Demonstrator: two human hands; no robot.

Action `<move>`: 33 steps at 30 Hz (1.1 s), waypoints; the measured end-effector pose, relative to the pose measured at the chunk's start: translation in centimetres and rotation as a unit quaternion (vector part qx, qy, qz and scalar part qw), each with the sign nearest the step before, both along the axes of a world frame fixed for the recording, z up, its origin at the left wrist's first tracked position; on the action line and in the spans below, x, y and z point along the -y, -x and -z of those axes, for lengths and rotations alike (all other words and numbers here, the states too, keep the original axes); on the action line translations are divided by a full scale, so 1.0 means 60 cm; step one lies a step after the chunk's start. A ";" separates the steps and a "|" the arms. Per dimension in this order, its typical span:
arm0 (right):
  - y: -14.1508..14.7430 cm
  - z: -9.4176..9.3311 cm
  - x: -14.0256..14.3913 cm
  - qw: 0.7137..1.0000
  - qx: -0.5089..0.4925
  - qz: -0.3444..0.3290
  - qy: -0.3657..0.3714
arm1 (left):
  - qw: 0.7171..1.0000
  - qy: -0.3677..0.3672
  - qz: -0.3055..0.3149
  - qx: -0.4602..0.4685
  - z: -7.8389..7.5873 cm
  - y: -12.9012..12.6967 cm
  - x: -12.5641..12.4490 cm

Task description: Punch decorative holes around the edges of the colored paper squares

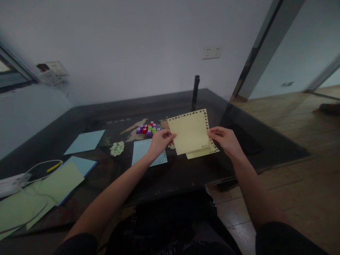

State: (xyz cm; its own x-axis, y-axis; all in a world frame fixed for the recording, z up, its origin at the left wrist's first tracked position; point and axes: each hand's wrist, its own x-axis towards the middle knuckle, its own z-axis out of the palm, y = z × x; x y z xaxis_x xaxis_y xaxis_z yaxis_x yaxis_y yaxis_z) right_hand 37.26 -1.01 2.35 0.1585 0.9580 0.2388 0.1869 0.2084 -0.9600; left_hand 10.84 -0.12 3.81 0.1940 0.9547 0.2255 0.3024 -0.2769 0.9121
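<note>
"Above the table [183, 177], which step?"
"Likely checking the hole-bordered yellow sheet [188, 134]; left hand [158, 143] and right hand [227, 142] pinch its sides."
"Next?"
"Probably lowering it flat, near the craft punches [149, 133]."

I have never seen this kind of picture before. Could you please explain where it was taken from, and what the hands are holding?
There is no machine here, only a person's bare hands. The single picture comes from a camera worn on the head, looking forward and down. The left hand and the right hand hold a pale yellow sheet by its sides; small holes run along its top and right edges. A second yellow sheet shows partly behind it. On the dark table are blue sheets, greenish sheets, a cluster of colourful, eye-like pieces and a small pile of pale bits.
</note>
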 end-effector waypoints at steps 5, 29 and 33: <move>-0.032 0.006 -0.006 0.999 0.033 0.039 -0.017 | 1.000 0.012 0.019 -0.006 0.011 -0.037 -0.020; -0.061 0.073 -0.010 0.947 0.316 0.031 0.045 | 0.935 -0.019 -0.033 -0.351 0.056 -0.082 -0.024; -0.056 0.073 -0.011 0.940 0.337 0.043 0.039 | 0.923 -0.038 -0.027 -0.382 0.058 -0.080 -0.025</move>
State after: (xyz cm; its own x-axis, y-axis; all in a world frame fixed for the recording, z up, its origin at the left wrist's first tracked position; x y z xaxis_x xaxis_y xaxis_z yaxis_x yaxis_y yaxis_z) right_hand 40.65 -0.35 -2.03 0.0740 0.9674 0.2423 0.7705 0.0988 -0.6297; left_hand 15.64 1.37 0.31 0.2765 0.9547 0.1102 0.8646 -0.2972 0.4051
